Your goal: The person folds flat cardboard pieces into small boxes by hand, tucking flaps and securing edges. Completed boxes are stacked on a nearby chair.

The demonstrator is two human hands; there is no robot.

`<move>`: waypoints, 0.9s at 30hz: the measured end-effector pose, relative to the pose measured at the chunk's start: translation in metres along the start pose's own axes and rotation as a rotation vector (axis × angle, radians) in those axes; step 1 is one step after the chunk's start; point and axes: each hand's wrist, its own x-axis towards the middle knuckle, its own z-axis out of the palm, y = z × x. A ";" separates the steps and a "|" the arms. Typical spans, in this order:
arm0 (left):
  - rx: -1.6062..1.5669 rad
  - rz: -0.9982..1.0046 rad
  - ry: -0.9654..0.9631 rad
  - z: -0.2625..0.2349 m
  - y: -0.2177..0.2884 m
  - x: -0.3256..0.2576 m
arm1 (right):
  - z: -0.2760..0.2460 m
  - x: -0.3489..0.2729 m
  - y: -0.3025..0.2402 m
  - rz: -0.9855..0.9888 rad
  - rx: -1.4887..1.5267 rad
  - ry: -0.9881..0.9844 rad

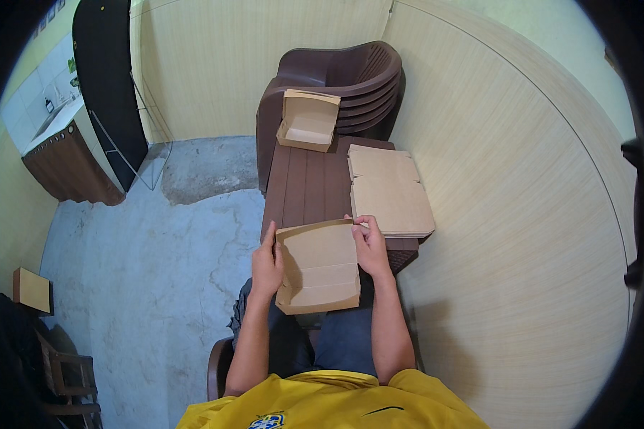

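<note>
Over my lap, at the near end of the brown table, is an open cardboard box [318, 275] with raised sides and a crease across its inside. My left hand [267, 266] lies along its left wall, fingers pointing away from me. At the far right corner my right hand [369, 245] pinches the box's edge with bent fingers. A stack of flat cardboard blanks [390, 189] lies on the table just beyond my right hand. Another folded cardboard box [308, 121] stands open at the table's far end.
The brown slatted table [304, 184] stretches away in front of me. Stacked brown plastic chairs [368, 89] stand behind it, and a wood-panelled wall [522, 214] runs along the right. To the left are a curtained sink counter [71, 164] and a wooden chair [71, 375].
</note>
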 end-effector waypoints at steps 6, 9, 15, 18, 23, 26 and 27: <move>0.192 -0.149 -0.079 0.001 0.018 -0.004 | 0.009 -0.003 -0.005 -0.040 -0.124 0.074; 0.160 -0.147 -0.038 0.002 0.020 -0.005 | 0.010 -0.007 -0.009 -0.068 -0.110 0.088; 0.227 0.026 0.071 0.005 0.012 -0.004 | 0.015 -0.005 -0.009 -0.035 0.039 0.188; 0.305 0.064 0.209 0.010 0.022 -0.004 | 0.016 -0.005 -0.010 0.060 0.042 0.152; 0.155 0.070 0.229 0.017 0.062 -0.009 | 0.027 -0.011 -0.024 -0.048 0.039 0.107; -0.438 -0.269 0.143 0.031 0.086 -0.010 | 0.034 -0.016 -0.036 -0.062 0.045 0.064; -0.559 -0.284 0.142 0.036 0.091 -0.006 | 0.036 -0.017 -0.040 -0.080 0.074 0.039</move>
